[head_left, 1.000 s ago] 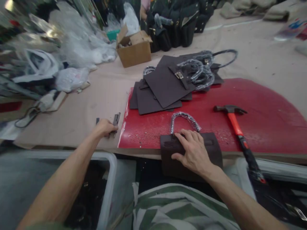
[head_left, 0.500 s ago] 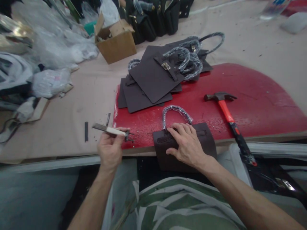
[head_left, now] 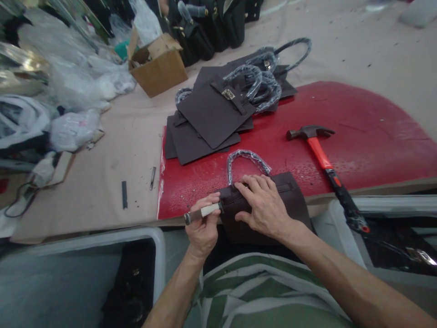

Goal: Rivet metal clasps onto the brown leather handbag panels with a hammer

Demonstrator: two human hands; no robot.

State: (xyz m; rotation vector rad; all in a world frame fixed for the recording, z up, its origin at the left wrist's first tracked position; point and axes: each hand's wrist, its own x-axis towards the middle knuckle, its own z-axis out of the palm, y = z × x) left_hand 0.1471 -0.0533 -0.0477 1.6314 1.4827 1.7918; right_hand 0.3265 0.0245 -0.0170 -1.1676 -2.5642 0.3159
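Note:
My left hand is closed around a metal punch with a pale-wrapped shaft, held nearly level. Its working end meets the upper left edge of a dark brown leather bag panel; the exact contact is hidden. The panel bends over the table's front edge and carries a plastic-wrapped handle. Spread over the panel just below the handle, my right hand presses it down with the fingers stretched and the thumb apart.
A claw hammer lies right on the red mat. Stacked brown panels with wrapped handles sit behind. A cardboard box stands at the back. A small metal rod and dark strip lie left. Bins flank below.
My left hand has moved right with the punch, bringing its end to the panel's left edge. The small metal rod now lies in plain sight on the table. My right hand stays on the panel.

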